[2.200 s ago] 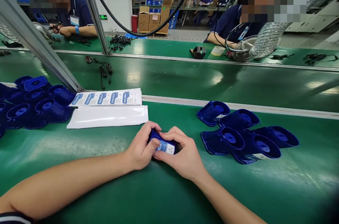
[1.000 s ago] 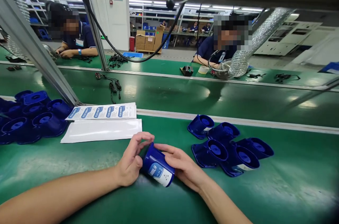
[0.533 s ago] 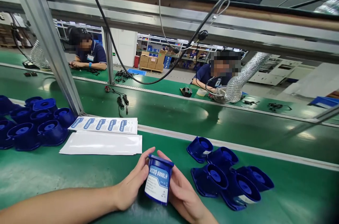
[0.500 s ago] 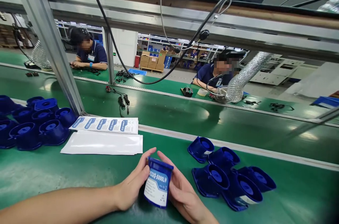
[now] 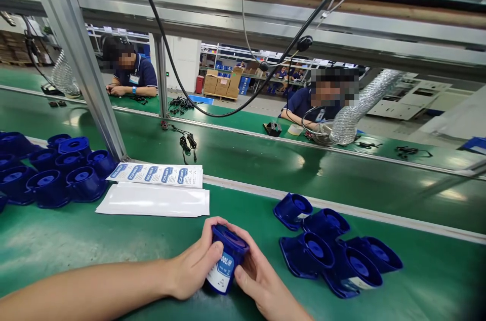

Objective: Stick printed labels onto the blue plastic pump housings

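Between my two hands is a blue plastic pump housing (image 5: 230,238), with a blue-and-white printed label (image 5: 222,271) on its side. My left hand (image 5: 195,263) wraps its left side, the thumb lying over part of the label. On the other side, my right hand (image 5: 260,273) curls its fingers round the back, thumb near the label's right edge. The housing's far side is hidden by my fingers. To the right lie several similar blue housings (image 5: 311,252), some with labels showing. Further left are a sheet of printed labels (image 5: 159,175) and white backing sheets (image 5: 154,200).
More blue housings (image 5: 47,187) crowd the left of the green table (image 5: 159,240). A metal post (image 5: 81,68) rises behind them. Beyond a raised strip, black cables (image 5: 188,143) lie on the green surface. Two co-workers sit opposite, and a black cable (image 5: 167,52) hangs down.
The housing has turned in my hands, so its label now faces further left and is partly covered by my left thumb. My fingers have closed more round it. The view has shifted slightly.
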Demonstrator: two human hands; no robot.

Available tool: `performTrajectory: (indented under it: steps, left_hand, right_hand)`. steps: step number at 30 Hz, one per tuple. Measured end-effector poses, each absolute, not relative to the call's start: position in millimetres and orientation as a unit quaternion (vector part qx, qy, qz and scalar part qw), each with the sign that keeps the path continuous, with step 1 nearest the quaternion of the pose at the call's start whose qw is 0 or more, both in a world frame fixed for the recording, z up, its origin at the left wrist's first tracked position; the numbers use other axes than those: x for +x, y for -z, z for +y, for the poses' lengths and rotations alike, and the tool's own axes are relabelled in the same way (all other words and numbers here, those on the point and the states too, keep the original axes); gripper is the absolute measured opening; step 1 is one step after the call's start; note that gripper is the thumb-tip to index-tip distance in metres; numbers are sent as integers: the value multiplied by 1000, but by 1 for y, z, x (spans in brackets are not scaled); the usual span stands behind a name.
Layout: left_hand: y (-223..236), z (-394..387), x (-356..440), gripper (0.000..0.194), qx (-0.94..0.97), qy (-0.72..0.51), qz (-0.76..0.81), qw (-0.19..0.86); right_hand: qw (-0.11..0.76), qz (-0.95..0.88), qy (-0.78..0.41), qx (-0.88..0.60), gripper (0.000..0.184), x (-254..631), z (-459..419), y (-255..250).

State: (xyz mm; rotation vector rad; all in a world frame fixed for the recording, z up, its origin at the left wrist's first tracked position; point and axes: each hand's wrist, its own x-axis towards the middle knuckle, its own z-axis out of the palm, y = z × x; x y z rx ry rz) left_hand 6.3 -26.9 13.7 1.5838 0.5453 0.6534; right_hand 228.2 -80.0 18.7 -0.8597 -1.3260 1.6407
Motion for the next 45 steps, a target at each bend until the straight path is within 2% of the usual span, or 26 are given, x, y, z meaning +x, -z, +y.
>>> performTrajectory:
  steps: [6, 22, 35, 42, 43, 45]
  left_hand:
    - [-21, -31, 6, 54, 741, -262, 264, 559]
    - [-31, -33, 11, 56, 755, -250, 287, 533]
    - [-39, -33, 12, 86, 746, -193, 290, 568]
    - [-20, -29, 7, 125, 724, -210, 231, 616]
    - [-18, -27, 6, 122, 708, -225, 211, 636]
    - [-14, -23, 7, 102, 666, -256, 196, 672]
  right_hand:
    - [400, -525, -636, -400, 68, 221, -90, -23]
    - [414, -529, -555, -491, 59, 207, -102, -23]
    - [427, -486, -634, -424, 57, 219, -90, -29]
    - [424, -494, -639, -409, 57, 227, -83, -25]
    - [424, -496, -640, -405, 57, 228, -82, -24]
    - [421, -500, -643, -399, 56, 230, -80, -24]
